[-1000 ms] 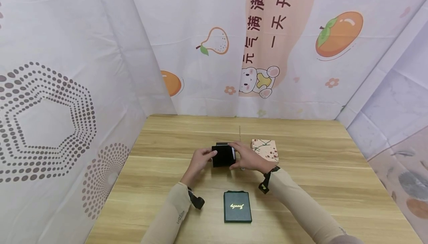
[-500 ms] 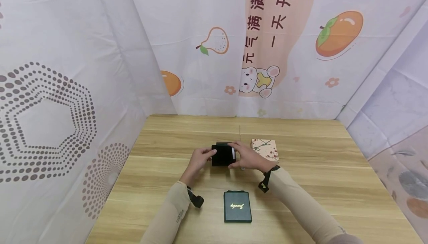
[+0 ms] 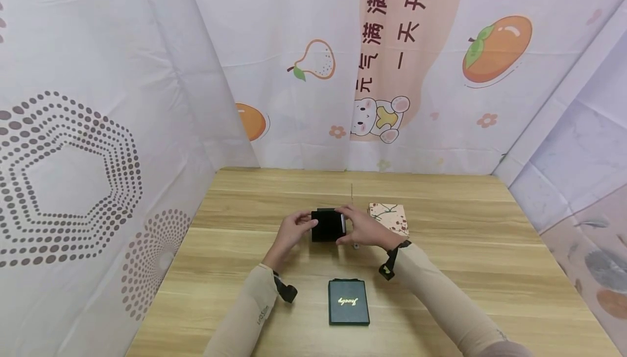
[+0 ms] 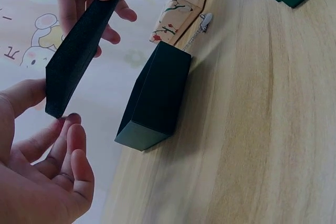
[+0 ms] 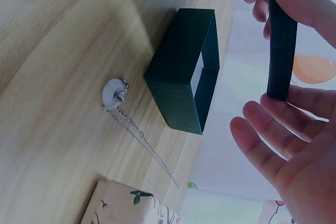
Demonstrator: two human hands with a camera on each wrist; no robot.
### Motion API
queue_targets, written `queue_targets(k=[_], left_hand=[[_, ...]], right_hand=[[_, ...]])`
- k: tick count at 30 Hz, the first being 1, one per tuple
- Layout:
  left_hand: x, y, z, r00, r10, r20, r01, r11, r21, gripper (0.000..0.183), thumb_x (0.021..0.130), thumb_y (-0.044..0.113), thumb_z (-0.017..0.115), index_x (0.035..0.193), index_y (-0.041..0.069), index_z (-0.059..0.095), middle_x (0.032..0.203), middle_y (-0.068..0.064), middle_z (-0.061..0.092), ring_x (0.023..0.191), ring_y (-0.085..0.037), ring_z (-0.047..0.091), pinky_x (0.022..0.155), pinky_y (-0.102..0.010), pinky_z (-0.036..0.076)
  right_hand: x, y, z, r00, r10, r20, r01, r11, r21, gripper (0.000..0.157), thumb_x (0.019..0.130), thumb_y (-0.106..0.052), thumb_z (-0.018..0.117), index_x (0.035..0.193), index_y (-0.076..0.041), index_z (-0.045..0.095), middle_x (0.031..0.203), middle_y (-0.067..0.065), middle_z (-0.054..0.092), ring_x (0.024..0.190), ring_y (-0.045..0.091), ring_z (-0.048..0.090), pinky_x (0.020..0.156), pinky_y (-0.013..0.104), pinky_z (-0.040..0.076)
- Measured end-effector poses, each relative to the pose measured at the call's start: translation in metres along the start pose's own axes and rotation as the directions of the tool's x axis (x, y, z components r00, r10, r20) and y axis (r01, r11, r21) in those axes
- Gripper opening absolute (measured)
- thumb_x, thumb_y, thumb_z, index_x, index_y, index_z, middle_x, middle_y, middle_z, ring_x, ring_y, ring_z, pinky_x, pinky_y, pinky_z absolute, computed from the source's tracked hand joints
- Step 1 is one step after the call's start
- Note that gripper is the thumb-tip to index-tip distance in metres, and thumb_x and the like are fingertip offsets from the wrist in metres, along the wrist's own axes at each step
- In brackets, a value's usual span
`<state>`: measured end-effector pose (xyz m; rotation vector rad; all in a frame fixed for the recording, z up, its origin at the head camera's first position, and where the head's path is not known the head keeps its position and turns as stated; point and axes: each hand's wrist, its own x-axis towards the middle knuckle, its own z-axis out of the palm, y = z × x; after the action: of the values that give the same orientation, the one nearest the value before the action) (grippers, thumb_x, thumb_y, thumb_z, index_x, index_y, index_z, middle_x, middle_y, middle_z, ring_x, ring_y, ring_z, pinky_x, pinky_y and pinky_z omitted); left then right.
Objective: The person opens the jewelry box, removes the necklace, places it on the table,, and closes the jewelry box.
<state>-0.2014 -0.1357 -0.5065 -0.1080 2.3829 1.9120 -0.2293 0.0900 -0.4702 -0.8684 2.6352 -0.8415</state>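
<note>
Between both hands, a thin black velvety insert pad (image 3: pixel 327 227) is held above an open dark green box (image 5: pixel 178 51). My left hand (image 3: pixel 290 233) pinches one side of the pad with thumb and fingers. On the opposite side my right hand (image 3: pixel 364 230) grips its edges, thumb and forefinger spread apart. In the left wrist view the pad (image 4: pixel 79 56) hangs tilted, apart from the box (image 4: pixel 157 93). A silver chain necklace (image 5: pixel 113 94) with a pendant lies on the table beside the box.
A cream box with a floral print (image 3: pixel 388 218) stands right of the hands. Nearer the person lies a dark green box part (image 3: pixel 348 302) with gold "Jewelry" lettering. Printed curtains (image 3: pixel 294 150) border the wooden table (image 3: pixel 455 221) at the back and sides.
The pad has turned slightly, from a small slant to nearly level edges in the head view, and moved up a little. Both hands keep their hold on it.
</note>
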Motion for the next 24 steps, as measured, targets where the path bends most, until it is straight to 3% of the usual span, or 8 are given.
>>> queue_targets(k=[6,14,24], left_hand=[[0.0008,0.0000,-0.0019,0.998,0.058,0.034,-0.060,0.997,0.042,0.050,0.086,0.021,0.075,0.131,0.006,0.061,0.125,-0.013,0.064,0.103,-0.024,0.063,0.074,-0.029,0.051],[-0.0018,0.0010,-0.0032,0.982,0.148,0.113,-0.155,0.987,0.048,0.064,0.085,0.020,0.076,0.142,0.009,0.049,0.139,-0.014,0.055,0.115,-0.029,0.056,0.093,-0.046,0.050],[-0.0026,0.0034,-0.0065,0.963,0.176,0.206,-0.200,0.975,0.099,0.079,0.081,0.023,0.080,0.148,0.012,0.041,0.147,-0.009,0.045,0.127,-0.029,0.047,0.100,-0.048,0.044]], right_hand=[[-0.0004,0.0000,-0.0019,1.000,-0.011,-0.014,0.011,1.000,-0.019,0.082,0.073,-0.031,0.086,0.142,-0.005,0.047,0.135,0.010,0.051,0.117,0.030,0.058,0.093,0.048,0.050],[-0.0008,0.0012,-0.0032,1.000,-0.009,-0.013,0.009,1.000,-0.020,0.082,0.075,-0.029,0.085,0.143,-0.006,0.046,0.136,0.011,0.051,0.117,0.033,0.056,0.091,0.048,0.050],[-0.0015,0.0022,-0.0071,1.000,-0.011,-0.021,0.011,1.000,-0.023,0.082,0.075,-0.030,0.084,0.143,-0.003,0.046,0.135,0.012,0.051,0.116,0.034,0.056,0.087,0.047,0.051]])
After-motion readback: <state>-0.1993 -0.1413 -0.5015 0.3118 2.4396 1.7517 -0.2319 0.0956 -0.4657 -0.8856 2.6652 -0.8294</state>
